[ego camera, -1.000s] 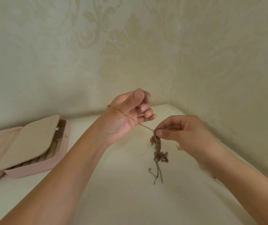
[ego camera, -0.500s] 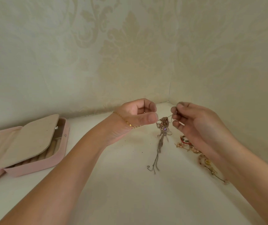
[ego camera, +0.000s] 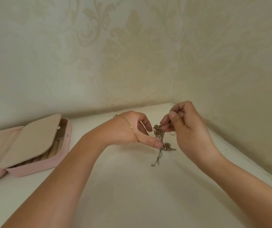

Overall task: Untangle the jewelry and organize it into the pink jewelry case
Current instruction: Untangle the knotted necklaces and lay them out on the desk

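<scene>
Pale counter (ego camera: 132, 186), patterned walls (ego camera: 99, 63). The left hand (ego camera: 128, 130) and right hand (ego camera: 186, 125) pinch a knotted tangle (ego camera: 159, 130) of fine gold chains between them, ends dangling; the open pink jewelry case (ego camera: 38, 167) lies well to their left.

Far left on table (ego camera: 132, 195): jewelry case (ego camera: 38, 168), open. Right of centre, near wall corner (ego camera: 173, 89), well apart from case: tangled jewelry (ego camera: 159, 131), held between left hand (ego camera: 127, 130) and right hand (ego camera: 187, 127), loose ends hanging below.

jewelry case (ego camera: 38, 167) cropped left, tangle (ego camera: 159, 130) links indistinct
</scene>
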Tool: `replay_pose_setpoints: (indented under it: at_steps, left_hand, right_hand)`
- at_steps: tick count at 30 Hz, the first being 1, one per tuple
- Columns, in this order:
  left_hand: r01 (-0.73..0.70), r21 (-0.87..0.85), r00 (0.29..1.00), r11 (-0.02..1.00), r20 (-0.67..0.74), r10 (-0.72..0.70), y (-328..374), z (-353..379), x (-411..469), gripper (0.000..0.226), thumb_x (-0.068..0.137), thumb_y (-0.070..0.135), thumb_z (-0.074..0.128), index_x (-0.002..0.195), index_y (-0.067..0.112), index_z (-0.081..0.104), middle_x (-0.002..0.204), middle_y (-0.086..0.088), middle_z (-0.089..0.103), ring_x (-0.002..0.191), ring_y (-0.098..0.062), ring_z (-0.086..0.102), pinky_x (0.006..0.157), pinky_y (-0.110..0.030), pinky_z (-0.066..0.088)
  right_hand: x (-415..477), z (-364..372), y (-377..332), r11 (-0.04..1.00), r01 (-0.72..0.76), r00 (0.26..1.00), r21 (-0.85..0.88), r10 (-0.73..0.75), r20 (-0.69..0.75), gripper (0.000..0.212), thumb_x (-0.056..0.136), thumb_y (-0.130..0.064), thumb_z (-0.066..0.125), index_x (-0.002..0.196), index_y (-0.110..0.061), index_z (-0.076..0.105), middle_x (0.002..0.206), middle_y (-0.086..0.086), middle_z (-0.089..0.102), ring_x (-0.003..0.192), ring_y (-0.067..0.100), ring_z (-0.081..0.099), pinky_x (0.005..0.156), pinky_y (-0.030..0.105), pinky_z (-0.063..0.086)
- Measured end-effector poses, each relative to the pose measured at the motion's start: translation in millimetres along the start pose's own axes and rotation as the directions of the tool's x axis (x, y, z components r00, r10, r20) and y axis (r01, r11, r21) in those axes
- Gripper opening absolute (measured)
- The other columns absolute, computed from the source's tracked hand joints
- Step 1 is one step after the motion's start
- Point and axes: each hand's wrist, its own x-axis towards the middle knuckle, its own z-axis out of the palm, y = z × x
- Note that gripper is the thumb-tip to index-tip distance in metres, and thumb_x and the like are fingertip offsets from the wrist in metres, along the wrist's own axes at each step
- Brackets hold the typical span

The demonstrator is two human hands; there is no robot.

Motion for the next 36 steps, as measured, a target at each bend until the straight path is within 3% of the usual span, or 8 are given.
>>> replay_pose_setpoints:
  at_steps: [8, 13, 17, 20, 25, 30, 33, 36]
  left_hand:
    - [0.050, 0.046, 0.990, 0.998, -0.134, -0.043, -4, 4, 9, 0.055, 0.054, 0.058, 0.084, 0.102, 0.032, 0.073, 0.111, 0.023, 0.062, 0.116, 0.003, 0.049, 0.092, -0.021, 0.038]
    - [-0.148, -0.307, 0.988, 0.940, -0.092, 0.126, 0, 6, 8, 0.069, 0.070, 0.022, 0.083, 0.133, 0.029, 0.055, 0.095, 0.009, 0.075, 0.102, 0.002, 0.064, 0.104, -0.026, 0.040]
    - [-0.220, -0.338, 0.970, 0.915, -0.178, 0.167, 3, 8, 9, 0.054, 0.072, 0.018, 0.081, 0.118, 0.037, 0.060, 0.088, 0.009, 0.075, 0.095, 0.000, 0.067, 0.105, -0.028, 0.038]
    - [-0.223, -0.313, 0.966, 0.923, -0.199, 0.165, 3, 7, 9, 0.052, 0.073, 0.020, 0.081, 0.119, 0.034, 0.061, 0.092, 0.011, 0.075, 0.094, 0.003, 0.066, 0.095, -0.016, 0.037]
    - [-0.244, -0.226, 0.955, 0.943, -0.223, 0.194, 4, 11, 9, 0.055, 0.074, 0.019, 0.081, 0.123, 0.031, 0.060, 0.087, 0.017, 0.074, 0.091, 0.012, 0.062, 0.080, 0.008, 0.031]
    - [-0.259, -0.005, 0.932, 0.966, -0.262, 0.249, 2, 17, 13, 0.053, 0.071, 0.025, 0.082, 0.119, 0.034, 0.064, 0.095, 0.009, 0.073, 0.097, 0.008, 0.062, 0.088, 0.004, 0.026]
    - [-0.286, -0.039, 0.919, 0.958, -0.293, 0.262, 4, 15, 11, 0.047, 0.071, 0.026, 0.083, 0.113, 0.035, 0.065, 0.088, 0.017, 0.071, 0.099, 0.011, 0.059, 0.093, -0.005, 0.033]
    - [-0.333, -0.141, 0.908, 0.933, -0.314, 0.276, 8, 11, 8, 0.038, 0.073, 0.022, 0.081, 0.107, 0.033, 0.067, 0.091, 0.021, 0.071, 0.100, 0.014, 0.057, 0.089, 0.001, 0.033]
  right_hand:
    - [0, -3, -5, 0.993, -0.029, 0.992, 0.118, 0.014, 0.123, 0.016, 0.098, -0.002, 0.044, 0.088, -0.013, 0.050, 0.061, -0.005, 0.060, 0.061, 0.010, 0.057, 0.062, 0.018, 0.048]
    - [2, -9, -10, 0.979, -0.049, 0.992, 0.199, 0.025, 0.121, 0.009, 0.095, -0.004, 0.054, 0.088, -0.010, 0.055, 0.059, -0.002, 0.059, 0.059, 0.012, 0.057, 0.062, 0.020, 0.049]
    - [6, -16, -13, 0.996, -0.074, 0.995, 0.052, 0.070, 0.069, 0.008, 0.086, -0.016, 0.069, 0.080, -0.013, 0.063, 0.052, 0.000, 0.054, 0.047, 0.008, 0.050, 0.048, 0.012, 0.039]
    - [6, -18, -13, 0.995, -0.053, 0.994, -0.089, 0.061, 0.090, 0.006, 0.079, -0.025, 0.075, 0.074, -0.022, 0.073, 0.051, 0.003, 0.047, 0.037, 0.005, 0.035, 0.038, 0.014, 0.028]
    - [0, -17, -12, 0.969, 0.060, 0.997, -0.238, -0.048, 0.057, 0.009, 0.076, -0.027, 0.078, 0.075, -0.036, 0.075, 0.074, -0.013, 0.062, 0.063, -0.003, 0.054, 0.054, 0.008, 0.034]
    - [-3, -13, -11, 0.919, 0.114, 0.993, -0.377, -0.096, 0.065, 0.012, 0.078, -0.017, 0.078, 0.076, -0.028, 0.074, 0.082, -0.016, 0.065, 0.072, -0.008, 0.057, 0.057, 0.007, 0.037]
    - [-3, -16, -13, 0.921, 0.104, 0.995, -0.375, -0.098, 0.036, 0.008, 0.078, -0.016, 0.077, 0.076, -0.022, 0.074, 0.075, -0.016, 0.068, 0.068, -0.012, 0.057, 0.058, 0.005, 0.039]
    - [0, -18, -13, 0.935, 0.082, 0.997, -0.346, -0.082, 0.015, 0.009, 0.078, -0.017, 0.077, 0.074, -0.024, 0.073, 0.071, -0.018, 0.069, 0.073, -0.011, 0.061, 0.062, 0.003, 0.040]
